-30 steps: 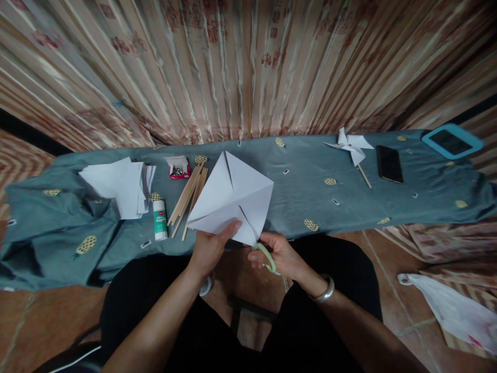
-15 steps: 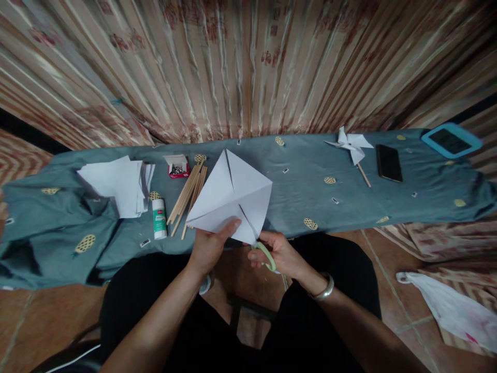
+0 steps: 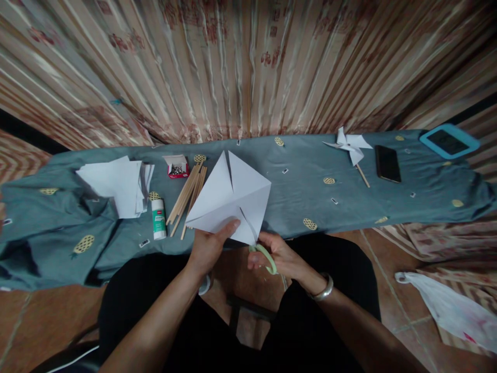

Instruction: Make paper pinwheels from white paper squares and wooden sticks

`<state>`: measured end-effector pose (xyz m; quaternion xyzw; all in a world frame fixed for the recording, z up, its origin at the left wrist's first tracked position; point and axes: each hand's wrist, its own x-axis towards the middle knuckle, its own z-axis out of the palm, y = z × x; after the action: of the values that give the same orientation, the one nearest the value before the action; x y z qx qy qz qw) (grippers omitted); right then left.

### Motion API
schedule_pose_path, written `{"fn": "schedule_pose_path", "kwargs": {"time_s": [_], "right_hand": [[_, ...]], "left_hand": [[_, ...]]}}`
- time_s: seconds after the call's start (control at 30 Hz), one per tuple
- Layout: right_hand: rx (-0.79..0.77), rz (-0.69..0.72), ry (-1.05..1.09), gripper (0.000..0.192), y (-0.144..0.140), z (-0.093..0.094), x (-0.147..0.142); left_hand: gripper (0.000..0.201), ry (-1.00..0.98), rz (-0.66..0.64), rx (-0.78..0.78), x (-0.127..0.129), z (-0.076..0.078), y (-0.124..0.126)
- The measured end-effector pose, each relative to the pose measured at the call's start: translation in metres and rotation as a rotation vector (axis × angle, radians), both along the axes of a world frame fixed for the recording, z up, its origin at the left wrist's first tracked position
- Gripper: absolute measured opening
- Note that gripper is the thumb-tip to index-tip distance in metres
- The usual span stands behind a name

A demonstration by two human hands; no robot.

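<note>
A person seated at a low surface draped in a teal cloth [image 3: 303, 171] holds a square white paper sheet [image 3: 229, 199] up over the near edge of that cloth, the sheet creased along its diagonals and already slit inward from two of its corners. The left hand [image 3: 209, 248] pinches the sheet's lower edge, thumb on top of the paper and fingers behind it. The right hand [image 3: 277, 256], a silver bangle [image 3: 324, 290] on its wrist, is closed around the pale green handles of a pair of scissors [image 3: 264, 254], whose blades meet the sheet's bottom corner at the end of one slit; whether the blades are apart or together cannot be made out. On the cloth to the left lie a loose stack of white paper [image 3: 116, 184], a glue stick [image 3: 158, 219] on its side, a bundle of wooden sticks [image 3: 188, 197] just beside and partly under the held sheet, and a small red box of pins [image 3: 177, 168]. Well apart to the right lie a finished white paper pinwheel [image 3: 351, 145] on a stick, a dark phone [image 3: 387, 163] and a blue-cased tablet [image 3: 448, 140]. A striped curtain [image 3: 240, 67] hangs behind, and a white plastic bag [image 3: 446, 308] lies on the tiled floor at right.
</note>
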<state>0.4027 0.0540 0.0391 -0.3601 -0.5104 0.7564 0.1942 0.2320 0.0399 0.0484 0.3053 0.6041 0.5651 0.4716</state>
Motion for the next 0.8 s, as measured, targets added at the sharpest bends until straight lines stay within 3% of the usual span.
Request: {"fn": "schedule_pose_path", "kwargs": {"time_s": [0.17, 0.33, 0.4, 0.57, 0.63, 0.8], "right_hand": [[-0.018, 0.122, -0.062, 0.051, 0.0, 0.005, 0.013], [0.02, 0.236, -0.176, 0.044, 0.009, 0.005, 0.051], [0.03, 0.144, -0.159, 0.047, 0.016, 0.004, 0.066], [0.259, -0.413, -0.165, 0.045, 0.036, 0.007, 0.076], [0.287, -0.444, -0.141, 0.046, 0.042, 0.01, 0.07], [0.184, -0.32, -0.108, 0.043, 0.041, 0.009, 0.052]], "left_hand": [[0.047, -0.066, 0.082, 0.055, -0.013, 0.0, 0.005], [0.063, -0.185, 0.187, 0.094, -0.032, 0.009, 0.009], [0.066, -0.226, 0.153, 0.075, -0.035, 0.011, 0.007], [0.059, -0.254, -0.011, -0.076, -0.025, 0.004, -0.007], [0.05, -0.269, -0.111, -0.127, -0.018, -0.001, -0.013], [0.041, -0.266, -0.251, -0.192, -0.01, -0.005, -0.018]]}}
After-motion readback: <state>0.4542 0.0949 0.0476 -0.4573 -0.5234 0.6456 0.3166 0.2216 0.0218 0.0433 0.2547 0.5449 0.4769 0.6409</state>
